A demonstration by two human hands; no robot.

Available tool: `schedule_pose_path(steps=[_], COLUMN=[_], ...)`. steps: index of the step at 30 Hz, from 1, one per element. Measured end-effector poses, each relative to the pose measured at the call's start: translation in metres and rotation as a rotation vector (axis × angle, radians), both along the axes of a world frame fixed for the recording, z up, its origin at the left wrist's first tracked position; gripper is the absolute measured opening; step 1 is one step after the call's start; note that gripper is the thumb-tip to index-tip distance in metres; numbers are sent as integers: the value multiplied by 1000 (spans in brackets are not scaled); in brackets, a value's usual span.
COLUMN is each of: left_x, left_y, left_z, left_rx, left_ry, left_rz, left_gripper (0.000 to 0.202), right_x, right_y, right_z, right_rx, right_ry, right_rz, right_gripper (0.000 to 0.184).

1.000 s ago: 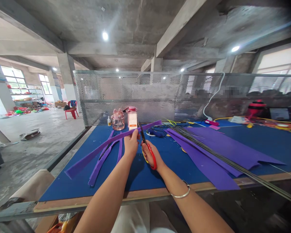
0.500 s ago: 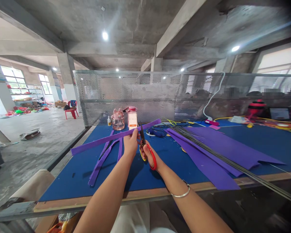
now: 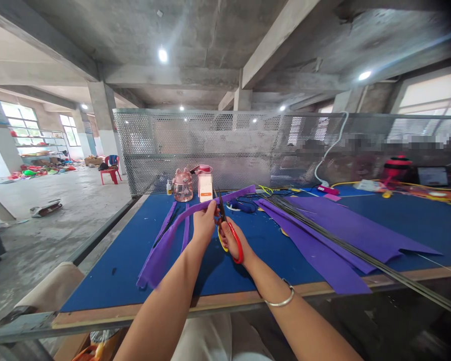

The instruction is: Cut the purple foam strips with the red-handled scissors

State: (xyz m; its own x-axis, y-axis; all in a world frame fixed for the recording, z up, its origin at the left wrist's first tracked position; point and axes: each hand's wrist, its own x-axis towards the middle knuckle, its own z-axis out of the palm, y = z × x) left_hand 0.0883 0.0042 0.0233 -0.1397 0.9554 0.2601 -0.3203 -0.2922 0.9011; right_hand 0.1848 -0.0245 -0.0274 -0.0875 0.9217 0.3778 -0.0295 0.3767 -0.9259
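L hand [image 3: 204, 220] pinching purple strip [image 3: 191, 208], R hand [image 3: 235, 238] gripping scissors [image 3: 223, 216], frame ctr

Far L of frame, a red chair [image 3: 110, 170] is standing on the floor, beyond the blue surface [image 3: 105, 281]. L of ctr, a few loose purple pcs [image 3: 186, 228] are lying on the surface; the held strip's lower end is hanging over/near them, blurred, so can't tell if it's touching. Just R of there, a pink bottle [image 3: 183, 184] & a lit phone [image 3: 206, 186] are standing behind the hands.

At ctr, L hand's fingers are clamping the strip, thumb on top. Strip's long axis is running from lower L, curving up thru the L fingers, then on to upper R, its free end sticking out past the blades. L hand is the nearer one, on the strip itself; R hand is sitting just beside, below & to the R, fingers wrapped around the red/yellow handles. Blades are pointing up, roughly crosswise to the strip, which is passing up-L of the R fingers. Can't tell if blades are touching it.

R of ctr, big purple sheets [image 3: 361, 223] are lying flat w/ a wire bundle [image 3: 361, 255] slanting across them toward lower R.
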Motion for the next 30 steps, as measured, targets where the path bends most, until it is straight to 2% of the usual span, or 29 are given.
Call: schedule_pose_path(steps=[6,9,13,17,20,22,24,26,28,29,30], left_x=[-3,-2,-3,-9,-20,-35,-54,-73,-87,-90,-90], left_y=[-1,2,4,8,19,30,43,54,56,53,45], left_z=[0,0,5,7,10,16,25,31,32,29,24], left_rx=[1,-52,-251,-433,-503,-468,-407,-353,-258,-161,-73], left_ry=[96,-50,-348,-460,-445,-354,-156,154,445,512,529], left_rz=[46,15,-47,48,144,181,123,12,122,199,284], left_gripper=[33,33,47,50,42,34,31,23,13,11,17], right_x=[1,1,0,2,12,23,35,47,56,59,61], right_y=[1,0,0,0,0,-1,-2,-1,2,3,4], right_z=[0,0,1,6,21,36,52,63,65,63,58], right_rx=[17,17,-10,-37,-51,-45,-25,30,-2,-57,-127], right_ry=[-24,-30,-27,-14,-34,-18,8,37,24,2,-29], right_rz=[-5,-1,-28,-53,0,35,75,108,187,231,273], right_gripper=[61,61,64,66,63,62,63,64,63,62,61])
